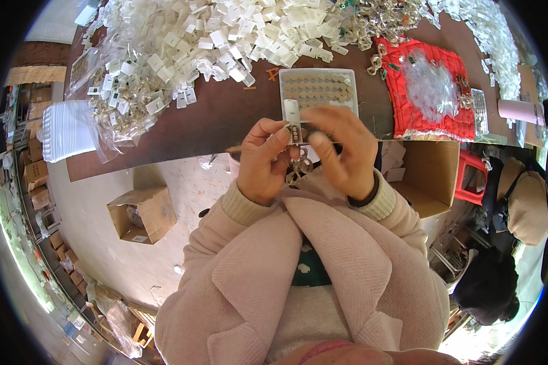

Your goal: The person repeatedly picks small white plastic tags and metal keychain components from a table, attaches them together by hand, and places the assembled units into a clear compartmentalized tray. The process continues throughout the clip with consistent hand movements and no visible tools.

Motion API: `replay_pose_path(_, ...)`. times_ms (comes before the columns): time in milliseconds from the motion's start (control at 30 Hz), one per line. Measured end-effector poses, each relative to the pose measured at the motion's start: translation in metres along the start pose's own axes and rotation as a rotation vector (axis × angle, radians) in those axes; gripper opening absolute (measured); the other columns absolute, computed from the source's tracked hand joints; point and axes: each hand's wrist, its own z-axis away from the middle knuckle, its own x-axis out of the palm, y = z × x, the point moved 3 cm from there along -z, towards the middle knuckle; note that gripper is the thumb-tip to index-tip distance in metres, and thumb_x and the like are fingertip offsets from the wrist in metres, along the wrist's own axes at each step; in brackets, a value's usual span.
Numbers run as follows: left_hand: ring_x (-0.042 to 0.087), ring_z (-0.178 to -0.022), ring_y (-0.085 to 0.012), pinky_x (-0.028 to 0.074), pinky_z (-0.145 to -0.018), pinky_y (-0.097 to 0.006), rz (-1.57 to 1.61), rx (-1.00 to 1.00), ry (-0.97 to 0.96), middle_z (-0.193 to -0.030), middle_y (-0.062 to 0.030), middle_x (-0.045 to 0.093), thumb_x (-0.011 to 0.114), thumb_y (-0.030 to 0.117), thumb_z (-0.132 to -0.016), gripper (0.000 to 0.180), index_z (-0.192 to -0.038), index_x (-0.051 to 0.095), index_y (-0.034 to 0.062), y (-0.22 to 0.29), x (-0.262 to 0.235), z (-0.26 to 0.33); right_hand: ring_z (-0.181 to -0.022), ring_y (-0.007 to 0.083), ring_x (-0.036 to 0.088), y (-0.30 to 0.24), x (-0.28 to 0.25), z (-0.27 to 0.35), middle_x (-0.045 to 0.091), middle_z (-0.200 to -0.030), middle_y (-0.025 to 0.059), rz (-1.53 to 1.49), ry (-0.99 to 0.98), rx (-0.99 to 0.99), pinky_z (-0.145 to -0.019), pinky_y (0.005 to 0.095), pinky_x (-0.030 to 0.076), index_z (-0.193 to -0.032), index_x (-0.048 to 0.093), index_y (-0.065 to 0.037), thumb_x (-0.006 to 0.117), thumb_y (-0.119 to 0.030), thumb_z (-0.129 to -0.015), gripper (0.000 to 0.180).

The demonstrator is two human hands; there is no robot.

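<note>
My left hand (263, 159) pinches a small white plastic case (292, 111) at the near edge of the table. Its lid stands up, and the dark recess below holds several small light-coloured pieces that I cannot make out. Metal rings with a chain (300, 164) hang beneath it. Just right of the case, my right hand (347, 152) hovers with its thumb and fingers apart, slightly blurred; nothing shows in it. Directly beyond both hands lies a shallow white tray (349, 75) of small round discs in rows.
A big heap of white plastic pieces (225, 36) covers the far side of the brown table (189, 131). On the right lies a red cloth (402, 109) with clear plastic bags. Stacked white trays (70, 131) stand left. Cardboard boxes (155, 213) sit below, near a red stool (470, 176).
</note>
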Motion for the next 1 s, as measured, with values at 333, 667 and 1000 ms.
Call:
replay_pose_path(333,0.064,-0.078,-0.0122,0.046,-0.058,-0.019,0.043,-0.14,-0.008,-0.094,-0.0051,0.069,0.069,0.015,-0.094,0.012,-0.101,0.063,0.0079,-0.007,-0.001,0.001,-0.087,0.0151,0.068,0.019,0.006,0.0,0.073,-0.097,0.0099,-0.459,-0.05,0.313,-0.075,0.0264,0.054,-0.1,0.073,0.0,0.074,0.004,-0.081,0.019)
replay_pose_path(667,0.049,-0.065,-0.0019,0.03,-0.045,-0.013,0.116,-0.131,0.172,-0.088,0.0032,0.061,0.063,0.024,-0.099,0.012,-0.103,0.061,0.0126,-0.012,0.007,0.005,-0.098,0.0292,0.067,0.008,0.01,0.0,0.07,-0.105,0.0129,-0.213,-0.056,-0.096,-0.085,0.0368,0.055,-0.097,0.071,-0.002,0.071,0.011,-0.072,0.027)
replay_pose_path(1000,0.056,-0.071,-0.003,0.037,-0.047,-0.013,0.088,-0.049,0.127,-0.095,0.0002,0.066,0.067,0.019,-0.097,0.015,-0.109,0.061,0.0121,-0.018,-0.005,0.003,-0.112,0.0371,0.064,0.007,0.005,0.013,0.065,-0.126,0.0195,0.033,-0.111,-0.258,-0.093,0.0425,0.053,-0.118,0.068,0.0,0.074,0.004,-0.077,0.042)
